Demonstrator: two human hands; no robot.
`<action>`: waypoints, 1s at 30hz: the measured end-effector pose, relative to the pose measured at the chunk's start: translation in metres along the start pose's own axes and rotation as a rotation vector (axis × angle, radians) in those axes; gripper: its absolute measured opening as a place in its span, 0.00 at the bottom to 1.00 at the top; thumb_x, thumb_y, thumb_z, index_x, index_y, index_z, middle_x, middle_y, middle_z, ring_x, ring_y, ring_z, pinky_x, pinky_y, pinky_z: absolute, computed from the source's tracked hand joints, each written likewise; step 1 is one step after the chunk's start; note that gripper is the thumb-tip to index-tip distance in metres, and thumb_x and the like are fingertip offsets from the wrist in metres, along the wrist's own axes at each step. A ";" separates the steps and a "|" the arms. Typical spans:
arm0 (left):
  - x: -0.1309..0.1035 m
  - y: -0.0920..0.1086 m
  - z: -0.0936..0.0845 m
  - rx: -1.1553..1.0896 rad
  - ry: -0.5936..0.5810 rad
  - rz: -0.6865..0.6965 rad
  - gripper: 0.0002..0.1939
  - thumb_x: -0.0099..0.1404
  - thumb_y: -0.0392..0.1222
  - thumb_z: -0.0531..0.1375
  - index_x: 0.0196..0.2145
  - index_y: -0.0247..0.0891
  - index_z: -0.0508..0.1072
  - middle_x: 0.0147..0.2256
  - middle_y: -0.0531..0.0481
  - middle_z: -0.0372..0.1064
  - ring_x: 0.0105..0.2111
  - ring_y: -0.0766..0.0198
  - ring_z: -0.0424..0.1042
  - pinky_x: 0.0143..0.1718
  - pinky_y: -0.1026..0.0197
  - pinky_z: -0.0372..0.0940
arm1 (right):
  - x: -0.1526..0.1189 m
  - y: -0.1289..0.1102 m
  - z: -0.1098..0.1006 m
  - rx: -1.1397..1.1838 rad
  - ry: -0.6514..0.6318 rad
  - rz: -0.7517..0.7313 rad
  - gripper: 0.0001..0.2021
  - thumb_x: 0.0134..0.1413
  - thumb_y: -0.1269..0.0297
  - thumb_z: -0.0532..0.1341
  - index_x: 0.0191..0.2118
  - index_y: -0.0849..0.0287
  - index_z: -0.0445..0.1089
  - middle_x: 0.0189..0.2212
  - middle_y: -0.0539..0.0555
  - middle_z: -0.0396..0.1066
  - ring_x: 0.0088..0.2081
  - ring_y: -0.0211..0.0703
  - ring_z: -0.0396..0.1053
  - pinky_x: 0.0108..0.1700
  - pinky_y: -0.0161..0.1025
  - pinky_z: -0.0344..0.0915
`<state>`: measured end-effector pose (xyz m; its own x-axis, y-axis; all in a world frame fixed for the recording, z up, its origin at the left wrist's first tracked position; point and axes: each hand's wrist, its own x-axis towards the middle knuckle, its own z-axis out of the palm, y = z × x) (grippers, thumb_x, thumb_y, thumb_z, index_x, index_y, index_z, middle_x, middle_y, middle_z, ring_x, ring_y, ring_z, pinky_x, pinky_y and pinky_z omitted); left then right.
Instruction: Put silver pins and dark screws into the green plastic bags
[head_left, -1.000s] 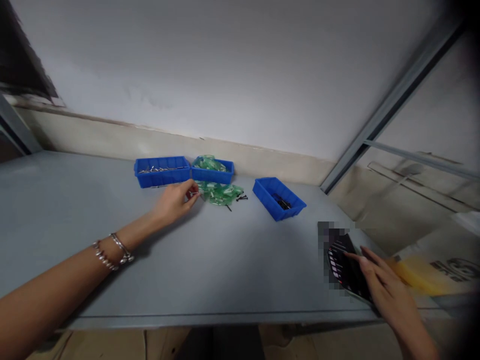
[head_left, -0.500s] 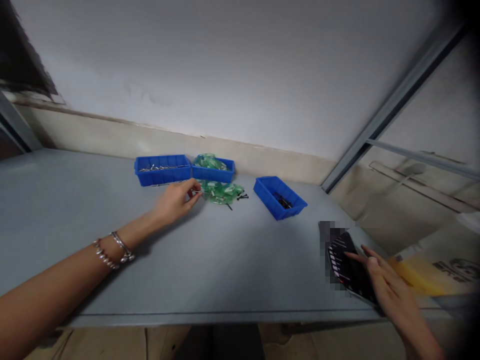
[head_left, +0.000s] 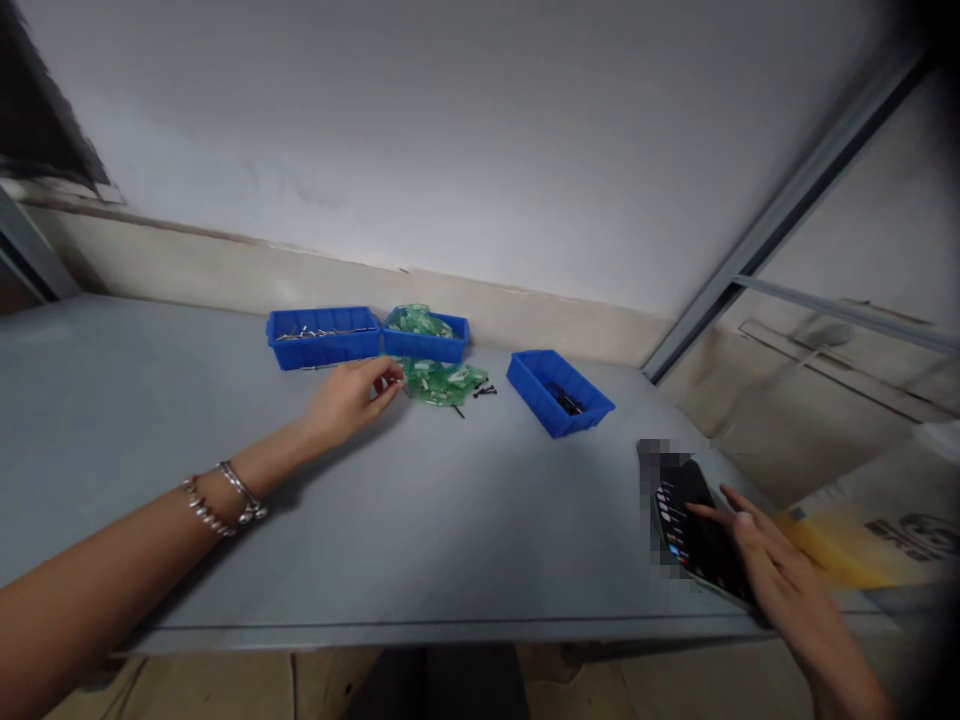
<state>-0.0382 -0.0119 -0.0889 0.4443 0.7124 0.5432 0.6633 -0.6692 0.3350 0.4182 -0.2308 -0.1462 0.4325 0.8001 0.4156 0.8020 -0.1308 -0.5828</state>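
Observation:
My left hand (head_left: 358, 400), wearing bracelets at the wrist, rests at the near-left edge of a green plastic bag (head_left: 442, 384) on the table. Its thumb and fingers are closed in a pinch; a small pale bit shows at the tips, too small to name. Black screws (head_left: 485, 391) lie beside the bag, and one more lies just in front of it. On the right, a phone (head_left: 701, 530) with a lit dark screen lies at the table's edge. My right hand (head_left: 776, 565) is over its lower right side, fingers stretched out, with one fingertip at the screen.
Against the wall stand a blue bin of thin metal pieces (head_left: 324, 340) and a blue bin holding another green bag (head_left: 425, 340). A third blue bin (head_left: 559, 395) with black screws sits right of centre. A metal post (head_left: 780, 220) and a yellow-and-white package (head_left: 862, 540) are at the right.
The list on the phone's screen has shifted, with coloured icons now showing low on it. Both hands stay in nearly the same places.

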 end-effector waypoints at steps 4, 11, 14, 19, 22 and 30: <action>0.000 0.000 0.001 -0.001 0.000 0.005 0.11 0.64 0.45 0.52 0.33 0.37 0.70 0.27 0.50 0.71 0.25 0.65 0.68 0.30 0.64 0.61 | -0.002 -0.001 -0.003 0.007 -0.030 -0.021 0.32 0.54 0.35 0.47 0.38 0.56 0.79 0.58 0.58 0.63 0.58 0.57 0.62 0.60 0.52 0.57; 0.001 0.002 -0.001 0.003 -0.015 0.002 0.10 0.63 0.44 0.53 0.33 0.36 0.70 0.27 0.50 0.71 0.25 0.66 0.67 0.30 0.64 0.60 | -0.003 0.010 -0.002 -0.017 -0.056 -0.130 0.28 0.57 0.40 0.48 0.38 0.53 0.79 0.61 0.55 0.60 0.59 0.56 0.61 0.60 0.52 0.57; 0.000 0.002 -0.001 -0.001 -0.016 0.003 0.09 0.64 0.43 0.53 0.33 0.36 0.70 0.27 0.50 0.71 0.25 0.66 0.67 0.30 0.64 0.60 | -0.002 0.012 -0.001 -0.030 -0.062 -0.150 0.27 0.57 0.41 0.48 0.37 0.53 0.79 0.61 0.55 0.60 0.58 0.56 0.62 0.59 0.51 0.58; 0.000 0.001 -0.001 0.011 -0.015 0.013 0.09 0.64 0.43 0.53 0.33 0.36 0.70 0.27 0.50 0.70 0.25 0.66 0.67 0.30 0.64 0.60 | -0.003 0.003 -0.007 -0.019 -0.017 -0.139 0.29 0.56 0.39 0.48 0.36 0.55 0.80 0.58 0.58 0.64 0.56 0.56 0.65 0.57 0.50 0.61; 0.000 0.001 0.000 0.010 -0.008 0.013 0.09 0.64 0.43 0.53 0.33 0.36 0.70 0.27 0.50 0.70 0.26 0.66 0.67 0.30 0.64 0.60 | -0.011 -0.001 -0.010 -0.008 0.008 -0.134 0.28 0.56 0.40 0.49 0.35 0.55 0.80 0.57 0.58 0.65 0.55 0.57 0.66 0.56 0.52 0.63; -0.001 0.003 -0.001 0.017 -0.035 0.008 0.11 0.64 0.44 0.52 0.34 0.36 0.71 0.28 0.49 0.71 0.25 0.65 0.67 0.30 0.63 0.60 | -0.045 0.002 -0.013 -0.028 0.004 -0.197 0.21 0.59 0.49 0.52 0.36 0.53 0.80 0.60 0.53 0.62 0.55 0.55 0.66 0.59 0.53 0.58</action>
<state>-0.0375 -0.0143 -0.0873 0.4703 0.7142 0.5184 0.6696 -0.6714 0.3176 0.4056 -0.2742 -0.1570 0.2680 0.8095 0.5225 0.8826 0.0113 -0.4701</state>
